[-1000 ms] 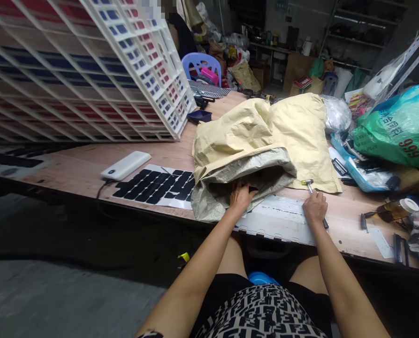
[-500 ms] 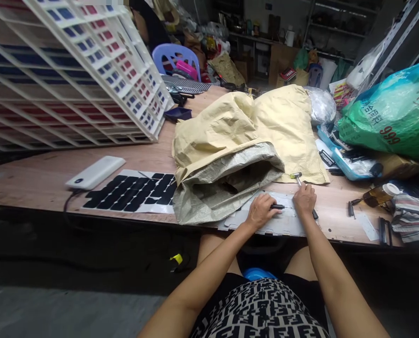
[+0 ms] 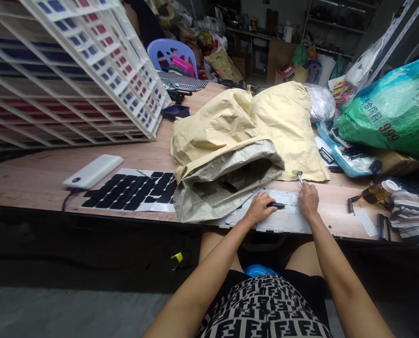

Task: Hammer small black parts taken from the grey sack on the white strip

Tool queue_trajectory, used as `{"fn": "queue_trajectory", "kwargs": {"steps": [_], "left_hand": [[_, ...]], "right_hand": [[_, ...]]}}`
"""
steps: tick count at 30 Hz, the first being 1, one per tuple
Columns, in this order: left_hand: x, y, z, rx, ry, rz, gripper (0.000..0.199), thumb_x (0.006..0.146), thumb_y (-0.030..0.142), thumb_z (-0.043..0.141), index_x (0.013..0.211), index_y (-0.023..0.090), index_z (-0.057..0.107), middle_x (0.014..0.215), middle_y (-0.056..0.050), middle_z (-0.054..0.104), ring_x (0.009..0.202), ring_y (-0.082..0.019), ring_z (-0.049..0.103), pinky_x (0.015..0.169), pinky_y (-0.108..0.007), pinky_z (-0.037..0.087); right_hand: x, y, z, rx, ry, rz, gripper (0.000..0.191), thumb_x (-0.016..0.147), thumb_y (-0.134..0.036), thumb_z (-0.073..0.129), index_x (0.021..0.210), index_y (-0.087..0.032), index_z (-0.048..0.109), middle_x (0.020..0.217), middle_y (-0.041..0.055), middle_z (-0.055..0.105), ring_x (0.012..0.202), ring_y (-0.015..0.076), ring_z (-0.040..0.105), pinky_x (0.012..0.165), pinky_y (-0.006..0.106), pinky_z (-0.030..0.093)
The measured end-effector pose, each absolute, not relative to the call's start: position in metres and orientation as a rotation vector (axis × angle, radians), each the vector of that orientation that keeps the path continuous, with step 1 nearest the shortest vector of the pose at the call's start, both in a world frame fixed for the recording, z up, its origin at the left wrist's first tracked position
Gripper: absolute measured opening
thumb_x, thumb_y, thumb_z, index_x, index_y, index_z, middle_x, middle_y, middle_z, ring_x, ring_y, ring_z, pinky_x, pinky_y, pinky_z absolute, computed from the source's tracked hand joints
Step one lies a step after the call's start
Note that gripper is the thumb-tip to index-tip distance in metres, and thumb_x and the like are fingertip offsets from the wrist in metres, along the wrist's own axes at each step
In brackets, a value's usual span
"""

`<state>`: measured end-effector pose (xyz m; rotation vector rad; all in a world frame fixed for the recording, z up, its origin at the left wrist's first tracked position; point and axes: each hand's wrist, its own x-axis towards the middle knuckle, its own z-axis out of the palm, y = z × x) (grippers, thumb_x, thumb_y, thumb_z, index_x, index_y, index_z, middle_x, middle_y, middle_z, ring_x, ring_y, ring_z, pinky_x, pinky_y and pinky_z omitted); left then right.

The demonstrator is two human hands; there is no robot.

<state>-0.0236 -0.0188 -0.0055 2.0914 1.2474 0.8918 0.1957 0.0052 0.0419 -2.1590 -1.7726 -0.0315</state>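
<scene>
My left hand [image 3: 260, 207] rests at the table's front edge, fingers closed on a small black rod-shaped piece [image 3: 277, 205]. The piece lies over a pale grey flat board [image 3: 283, 225] with clear plastic on it. My right hand [image 3: 308, 199] is wrapped round the handle of a small hammer [image 3: 300, 179]. Its head, yellowish at one end, points away from me over the corner of a yellow sack. The hammer's lower handle is hidden by the hand. Just beyond my left hand gapes the sack's grey-lined mouth [image 3: 209, 206].
The large yellow sack [image 3: 283, 112] fills the middle of the table. Left lie a sheet with black pieces [image 3: 125, 192] and a white power bank [image 3: 93, 171], near a white basket [image 3: 125, 94]. Right are a blue tray [image 3: 346, 162], a brown bottle [image 3: 374, 191] and a green bag [image 3: 388, 112].
My right hand has shifted slightly right, and the hammer tilts a little differently; its black grip end no longer shows. My left hand stays on the black piece.
</scene>
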Motion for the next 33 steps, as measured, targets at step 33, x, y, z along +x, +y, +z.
{"fn": "queue_trajectory", "kwargs": {"steps": [33], "left_hand": [[-0.017, -0.014, -0.001, 2.066, 1.336, 0.864, 0.017, 0.085, 0.031, 0.070, 0.100, 0.024, 0.076, 0.093, -0.006, 0.062, 0.094, -0.023, 0.052, 0.088, -0.038, 0.044]], "right_hand": [[0.168, -0.107, 0.044, -1.583, -1.885, 0.349, 0.035, 0.097, -0.027, 0.043, 0.124, -0.020, 0.064, 0.109, 0.0102, 0.068, 0.102, 0.0212, 0.064, 0.092, 0.036, 0.052]]}}
